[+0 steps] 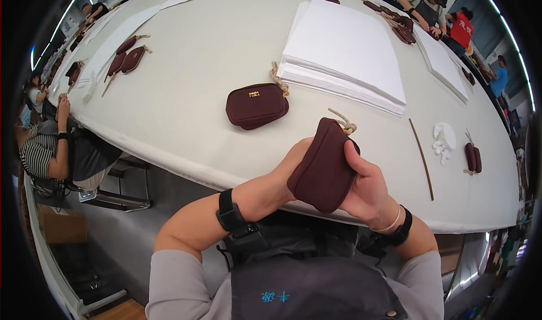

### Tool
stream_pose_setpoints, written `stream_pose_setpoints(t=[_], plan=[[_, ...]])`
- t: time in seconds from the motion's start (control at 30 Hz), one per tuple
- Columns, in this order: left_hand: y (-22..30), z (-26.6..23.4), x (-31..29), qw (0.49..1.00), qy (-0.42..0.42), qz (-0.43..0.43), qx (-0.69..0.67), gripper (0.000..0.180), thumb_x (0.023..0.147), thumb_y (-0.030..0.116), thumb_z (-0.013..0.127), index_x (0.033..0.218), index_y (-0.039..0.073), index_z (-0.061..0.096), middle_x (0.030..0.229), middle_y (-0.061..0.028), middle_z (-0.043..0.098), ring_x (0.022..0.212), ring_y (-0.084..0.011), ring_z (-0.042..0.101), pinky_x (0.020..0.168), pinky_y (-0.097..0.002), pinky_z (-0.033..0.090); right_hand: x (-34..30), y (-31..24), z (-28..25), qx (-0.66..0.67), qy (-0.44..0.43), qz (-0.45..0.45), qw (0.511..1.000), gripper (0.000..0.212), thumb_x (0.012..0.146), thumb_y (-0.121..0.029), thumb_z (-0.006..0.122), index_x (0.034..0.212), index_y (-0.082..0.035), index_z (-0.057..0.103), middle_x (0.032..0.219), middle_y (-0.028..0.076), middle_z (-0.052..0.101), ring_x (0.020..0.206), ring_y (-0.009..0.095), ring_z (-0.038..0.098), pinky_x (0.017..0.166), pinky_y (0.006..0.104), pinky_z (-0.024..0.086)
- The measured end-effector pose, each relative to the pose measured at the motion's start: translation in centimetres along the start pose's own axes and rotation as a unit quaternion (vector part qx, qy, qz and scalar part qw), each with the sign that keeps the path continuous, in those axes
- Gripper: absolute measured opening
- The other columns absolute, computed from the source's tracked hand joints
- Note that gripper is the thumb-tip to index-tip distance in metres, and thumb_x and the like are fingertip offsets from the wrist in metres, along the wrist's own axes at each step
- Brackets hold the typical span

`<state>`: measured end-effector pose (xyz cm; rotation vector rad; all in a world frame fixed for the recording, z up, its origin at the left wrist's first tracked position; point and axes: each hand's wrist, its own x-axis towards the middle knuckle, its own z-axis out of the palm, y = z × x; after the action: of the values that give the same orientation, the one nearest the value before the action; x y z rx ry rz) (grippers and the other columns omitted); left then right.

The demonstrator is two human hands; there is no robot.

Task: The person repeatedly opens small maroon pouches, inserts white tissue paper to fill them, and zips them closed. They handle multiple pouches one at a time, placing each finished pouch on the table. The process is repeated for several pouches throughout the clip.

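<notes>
Both my hands are up over the near edge of the big off-white cloth-covered table [186,94], holding one dark maroon soft fabric pouch with a beige knotted cord pull [323,164]; my left hand [288,170] cups its left side from behind, fingers mostly hidden by the pouch; my right hand [367,187] grips the right side, thumb pressed along the edge, fingers wrapped behind; both hands closed on the pouch, pouch tilted, cord end up and away from me, clear of the table.

Step in hand, as I judge it: checking or working this pouch along its right edge, near the zip; the next move seems to call for a steady left-hand hold while the right thumb works that edge, but the zip itself can't be seen.

Relative to the held pouch: a second maroon pouch with a small gold label [257,105] lies just beyond and left on the table; a thick stack of white sheets [344,51] sits beyond it; a thin dark stick [422,159] lies to the right, white crumpled bits [443,139] past that; a pair of maroon pouches [127,57] far left.

Hidden: my fingertips behind the pouch, its front face, whether it's open; other people at the rim are cut off and small.
</notes>
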<state>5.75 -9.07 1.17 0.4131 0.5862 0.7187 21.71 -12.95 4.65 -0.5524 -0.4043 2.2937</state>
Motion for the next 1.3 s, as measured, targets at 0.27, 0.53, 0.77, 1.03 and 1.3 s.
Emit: stream_pose_setpoints(t=[0.27,0.53,0.77,1.03,1.3], plan=[[0.1,0.0,0.5,0.997,0.017,-0.032,0.062,0.041,0.102,0.039,0.054,0.125,0.005,0.058,0.114,-0.0075,0.065,0.101,-0.0158,0.065,0.081,-0.0321,0.055,-0.7,-1.9,0.2,-0.049,-0.002,0.004,0.999,0.056,0.107,-0.047,0.037,0.145,-0.007,0.044,0.143,0.010,0.053,0.131,0.026,0.053,0.109,0.0462,0.044],[5.2,0.8,-0.8,0.950,-0.164,0.013,0.266,0.067,0.098,0.044,0.062,0.150,0.009,0.039,0.145,-0.0088,0.049,0.135,-0.0209,0.048,0.112,-0.0381,0.039,0.3,-8.8,0.5,-0.430,0.042,0.205,0.878,0.074,0.097,-0.060,0.056,0.145,-0.004,0.044,0.128,0.007,0.058,0.114,0.013,0.057,0.095,0.0312,0.049],[4.3,-1.3,0.4,0.926,-0.030,0.066,0.370,0.033,0.091,0.010,0.073,0.121,0.005,0.061,0.113,-0.0030,0.063,0.103,-0.0118,0.061,0.091,-0.0267,0.049,2.6,-12.8,-0.6,-0.703,-0.041,0.275,0.654,0.068,0.094,-0.062,0.059,0.110,0.003,0.070,0.097,0.011,0.069,0.093,0.019,0.065,0.083,0.0334,0.054],[8.0,2.4,-5.9,0.605,0.093,0.424,0.668,0.023,0.076,0.002,0.081,0.097,0.003,0.072,0.106,-0.0132,0.067,0.090,-0.0224,0.070,0.079,-0.0302,0.060,8.5,-23.7,-6.8,-0.930,0.118,-0.178,0.300,0.031,0.091,-0.026,0.070,0.114,-0.005,0.068,0.109,0.014,0.070,0.104,0.032,0.064,0.093,0.0388,0.050],[4.5,2.6,-2.9,0.436,-0.087,0.247,0.861,0.075,0.084,0.044,0.076,0.149,0.022,0.046,0.151,-0.0238,0.037,0.139,-0.0424,0.038,0.112,-0.0502,0.037,11.0,-25.0,-11.8,-0.908,0.103,-0.230,0.335,0.038,0.091,-0.034,0.071,0.120,-0.013,0.061,0.126,0.010,0.057,0.119,0.031,0.050,0.102,0.0404,0.043]])
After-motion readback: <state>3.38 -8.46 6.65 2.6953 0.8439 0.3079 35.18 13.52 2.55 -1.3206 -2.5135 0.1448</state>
